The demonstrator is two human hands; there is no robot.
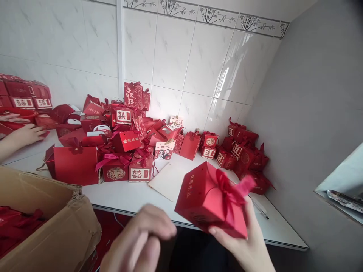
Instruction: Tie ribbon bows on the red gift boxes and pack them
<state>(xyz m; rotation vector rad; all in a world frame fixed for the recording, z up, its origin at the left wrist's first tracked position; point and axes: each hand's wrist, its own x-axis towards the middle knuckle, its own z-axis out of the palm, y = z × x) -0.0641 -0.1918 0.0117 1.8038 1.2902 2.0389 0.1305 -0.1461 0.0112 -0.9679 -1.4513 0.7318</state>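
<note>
My right hand (249, 241) holds a red gift box (210, 200) with gold lettering and a red ribbon bow, tilted above the near edge of the white table (127, 196). My left hand (141, 241) hovers low in front of the table edge, just left of the box. Its fingers are curled loosely together and blurred, with nothing visible in them. A large heap of similar red gift boxes (121, 132) covers the back of the table.
An open cardboard carton (53, 223) with red items inside stands at the lower left. Another person's hand (25, 135) rests on the table at the far left. A second pile of red boxes (244, 151) lies against the grey wall. A beige card sheet (170, 177) lies mid-table.
</note>
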